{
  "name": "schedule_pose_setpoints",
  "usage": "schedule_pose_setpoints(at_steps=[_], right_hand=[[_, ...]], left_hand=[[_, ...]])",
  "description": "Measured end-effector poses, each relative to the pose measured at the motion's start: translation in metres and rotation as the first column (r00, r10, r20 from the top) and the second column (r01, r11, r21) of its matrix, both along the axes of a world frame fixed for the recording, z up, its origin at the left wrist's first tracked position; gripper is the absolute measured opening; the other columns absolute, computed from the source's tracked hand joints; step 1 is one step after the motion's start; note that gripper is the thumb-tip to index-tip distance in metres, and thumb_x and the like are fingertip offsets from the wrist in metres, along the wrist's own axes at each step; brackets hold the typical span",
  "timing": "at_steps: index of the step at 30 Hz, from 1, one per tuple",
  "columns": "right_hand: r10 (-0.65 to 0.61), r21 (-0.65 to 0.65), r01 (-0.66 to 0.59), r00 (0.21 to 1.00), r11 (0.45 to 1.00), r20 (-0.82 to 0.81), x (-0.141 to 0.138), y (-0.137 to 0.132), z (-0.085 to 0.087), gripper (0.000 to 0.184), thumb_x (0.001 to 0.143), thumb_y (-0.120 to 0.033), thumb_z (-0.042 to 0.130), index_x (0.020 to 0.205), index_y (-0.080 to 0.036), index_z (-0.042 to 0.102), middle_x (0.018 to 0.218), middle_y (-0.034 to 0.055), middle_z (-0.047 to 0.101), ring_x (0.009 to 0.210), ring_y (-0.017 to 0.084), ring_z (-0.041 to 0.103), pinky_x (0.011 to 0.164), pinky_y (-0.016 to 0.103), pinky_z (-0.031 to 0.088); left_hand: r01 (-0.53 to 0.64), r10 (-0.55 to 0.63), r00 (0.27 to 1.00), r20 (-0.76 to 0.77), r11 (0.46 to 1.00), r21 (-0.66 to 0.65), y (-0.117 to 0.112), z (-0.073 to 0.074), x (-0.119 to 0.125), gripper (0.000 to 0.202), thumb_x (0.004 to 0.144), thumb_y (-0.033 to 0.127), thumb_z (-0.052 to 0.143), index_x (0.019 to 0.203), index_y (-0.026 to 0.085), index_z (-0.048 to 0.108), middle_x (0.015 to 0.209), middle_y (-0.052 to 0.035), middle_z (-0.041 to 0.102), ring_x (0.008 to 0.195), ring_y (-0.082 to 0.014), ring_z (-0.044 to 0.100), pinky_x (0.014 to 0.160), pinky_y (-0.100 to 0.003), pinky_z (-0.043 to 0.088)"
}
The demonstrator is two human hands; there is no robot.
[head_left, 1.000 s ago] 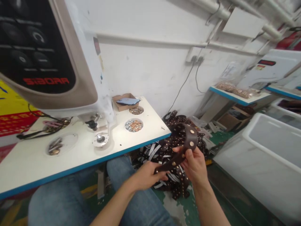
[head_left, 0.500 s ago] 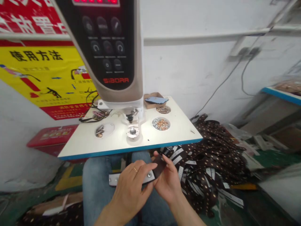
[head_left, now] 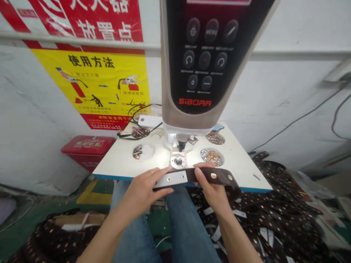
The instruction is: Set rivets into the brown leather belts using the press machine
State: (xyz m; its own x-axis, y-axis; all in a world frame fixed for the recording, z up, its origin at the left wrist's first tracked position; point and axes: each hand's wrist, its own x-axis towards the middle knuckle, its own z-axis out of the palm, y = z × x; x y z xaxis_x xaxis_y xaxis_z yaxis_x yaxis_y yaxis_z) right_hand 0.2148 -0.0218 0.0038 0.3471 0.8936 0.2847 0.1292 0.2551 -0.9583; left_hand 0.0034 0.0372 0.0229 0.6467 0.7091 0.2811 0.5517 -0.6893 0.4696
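Observation:
Both hands hold a dark brown belt strap stretched sideways at the table's front edge. My left hand pinches its left end, where a white strip with metal snaps lies along the strap. My right hand grips the brown part farther right, thumb on top, beside gold-coloured studs. Past that hand the strap bends downward. Just beyond the strap is the round lower die of a riveting machine, under its dark punch.
The white table has round wells holding silver and copper-coloured rivets, more small parts and a few dark pieces. Studded belts heap at the right; others lie lower left. A red box stands left.
My hands have moved from over my lap up to the table edge. The strap is now spread out between them near the die. The camera view has shifted left.

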Motion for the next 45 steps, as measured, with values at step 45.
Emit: schedule_pose_setpoints(at_steps=[45], right_hand=[[0.089, -0.249, -0.107, 0.993, 0.963, -0.083, 0.021, 0.061, -0.006, 0.031, 0.075, -0.046, 0.067, 0.093, -0.02, 0.064, 0.057, -0.0044, 0.057, 0.058, 0.016, 0.054, 0.062, 0.03, 0.042]], left_hand=[[0.059, -0.061, 0.992, -0.111, 0.998, -0.023, 0.08, -0.001, 0.017, 0.052, 0.089, 0.044, 0.059, 0.136, 0.023, 0.051, 0.113, -0.0087, 0.065, 0.104, -0.0245, 0.06, 0.086, -0.032, 0.047]])
